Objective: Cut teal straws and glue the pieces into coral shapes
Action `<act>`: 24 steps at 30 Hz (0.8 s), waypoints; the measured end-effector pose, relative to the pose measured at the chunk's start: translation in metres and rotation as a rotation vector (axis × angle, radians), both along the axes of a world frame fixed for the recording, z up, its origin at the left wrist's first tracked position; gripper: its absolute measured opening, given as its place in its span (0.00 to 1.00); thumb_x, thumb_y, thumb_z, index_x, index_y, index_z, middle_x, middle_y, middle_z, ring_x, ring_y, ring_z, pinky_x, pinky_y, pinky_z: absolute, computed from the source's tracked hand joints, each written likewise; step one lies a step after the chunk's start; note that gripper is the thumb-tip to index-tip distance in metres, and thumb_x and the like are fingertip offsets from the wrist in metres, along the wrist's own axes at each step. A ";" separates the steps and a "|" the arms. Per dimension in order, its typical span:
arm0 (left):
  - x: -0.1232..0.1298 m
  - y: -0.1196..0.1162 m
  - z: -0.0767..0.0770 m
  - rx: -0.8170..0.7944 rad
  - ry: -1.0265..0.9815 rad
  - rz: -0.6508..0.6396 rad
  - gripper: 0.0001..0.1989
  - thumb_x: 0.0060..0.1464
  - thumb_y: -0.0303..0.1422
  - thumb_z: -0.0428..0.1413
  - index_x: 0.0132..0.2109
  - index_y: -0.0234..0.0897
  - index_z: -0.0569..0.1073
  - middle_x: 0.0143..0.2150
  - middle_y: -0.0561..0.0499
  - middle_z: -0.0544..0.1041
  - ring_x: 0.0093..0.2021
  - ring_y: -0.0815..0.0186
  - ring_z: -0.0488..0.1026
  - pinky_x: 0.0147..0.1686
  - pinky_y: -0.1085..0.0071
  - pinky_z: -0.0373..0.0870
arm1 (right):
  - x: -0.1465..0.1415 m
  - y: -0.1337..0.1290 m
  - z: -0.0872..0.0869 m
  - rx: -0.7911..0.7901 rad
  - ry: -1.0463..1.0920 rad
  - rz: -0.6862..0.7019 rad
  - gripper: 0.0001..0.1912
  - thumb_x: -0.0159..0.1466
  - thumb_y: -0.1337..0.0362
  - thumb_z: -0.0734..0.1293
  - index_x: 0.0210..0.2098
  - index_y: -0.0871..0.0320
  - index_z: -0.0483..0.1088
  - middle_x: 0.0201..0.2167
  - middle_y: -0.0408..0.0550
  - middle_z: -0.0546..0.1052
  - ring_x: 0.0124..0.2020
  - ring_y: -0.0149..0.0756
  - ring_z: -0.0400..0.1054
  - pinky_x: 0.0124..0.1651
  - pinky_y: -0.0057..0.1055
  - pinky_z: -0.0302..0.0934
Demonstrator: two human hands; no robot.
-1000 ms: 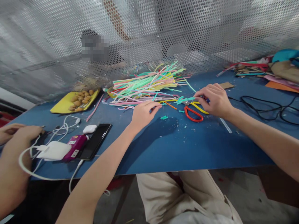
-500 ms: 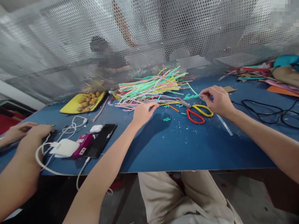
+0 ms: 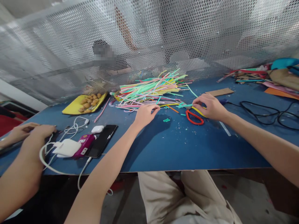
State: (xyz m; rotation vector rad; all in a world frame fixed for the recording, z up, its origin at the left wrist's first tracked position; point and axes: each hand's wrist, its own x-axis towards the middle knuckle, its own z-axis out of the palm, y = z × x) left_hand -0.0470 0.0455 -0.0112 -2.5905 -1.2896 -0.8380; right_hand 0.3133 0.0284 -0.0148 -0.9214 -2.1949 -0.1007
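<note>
My right hand (image 3: 209,106) pinches a teal strip piece (image 3: 185,105) above the scissors, partly covering their yellow handle; the red handle (image 3: 195,117) shows below it. In front of the pile of pastel straws (image 3: 151,87), my left hand (image 3: 146,115) has thumb and forefinger pressed together; whatever lies between them is too small to make out. Small cut teal pieces (image 3: 166,120) lie on the blue table (image 3: 161,149) to the right of my left hand.
At the left are a phone (image 3: 102,141), a purple power block (image 3: 85,143), white cables and another person's hands (image 3: 30,132). A yellow tray (image 3: 72,105) holds brown round items. Black cable (image 3: 257,115) lies right, before a perforated metal screen (image 3: 144,40).
My right hand has moved left and slightly down with the teal piece, now over the scissors. More of a brown cardboard strip shows behind it. My left hand has barely shifted.
</note>
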 end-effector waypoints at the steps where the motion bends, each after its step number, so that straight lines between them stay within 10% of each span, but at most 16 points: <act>1: 0.002 -0.002 0.001 0.005 0.002 -0.002 0.09 0.67 0.38 0.56 0.45 0.42 0.80 0.42 0.51 0.85 0.43 0.61 0.82 0.47 0.64 0.73 | -0.001 -0.001 0.000 -0.012 -0.010 0.018 0.09 0.71 0.60 0.64 0.39 0.56 0.74 0.31 0.48 0.78 0.35 0.40 0.69 0.42 0.41 0.61; 24: 0.018 -0.022 0.001 -0.070 -0.091 -0.154 0.13 0.69 0.41 0.52 0.46 0.43 0.79 0.44 0.55 0.84 0.34 0.70 0.79 0.41 0.73 0.73 | -0.013 -0.008 -0.002 -0.054 -0.082 0.205 0.08 0.71 0.61 0.65 0.40 0.56 0.74 0.35 0.48 0.80 0.37 0.39 0.71 0.44 0.40 0.62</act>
